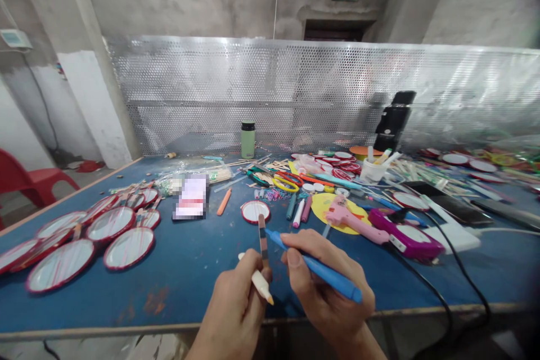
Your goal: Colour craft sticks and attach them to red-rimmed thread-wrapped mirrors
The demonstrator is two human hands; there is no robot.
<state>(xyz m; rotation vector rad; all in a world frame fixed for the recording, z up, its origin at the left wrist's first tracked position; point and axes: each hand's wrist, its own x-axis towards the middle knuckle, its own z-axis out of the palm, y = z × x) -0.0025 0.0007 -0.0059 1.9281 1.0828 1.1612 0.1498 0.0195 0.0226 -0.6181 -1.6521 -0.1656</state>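
My left hand (236, 304) is closed low in the middle, pinching a thin wooden stick (263, 242) with coloured bands, held upright. A white marker with an orange tip (258, 281) also lies in that hand. My right hand (327, 284) is closed round a blue marker (314, 264), and its tip touches the stick near the top. Both hands hover over the front edge of the blue table (189, 270).
Several red-rimmed round discs (126, 247) lie at the left. A pink glue gun (352, 219), a purple tool (407, 236), markers, scissors and a white cup (373, 169) crowd the middle and right. A green flask (247, 139) stands by the perforated metal screen. Black cables run off the right front.
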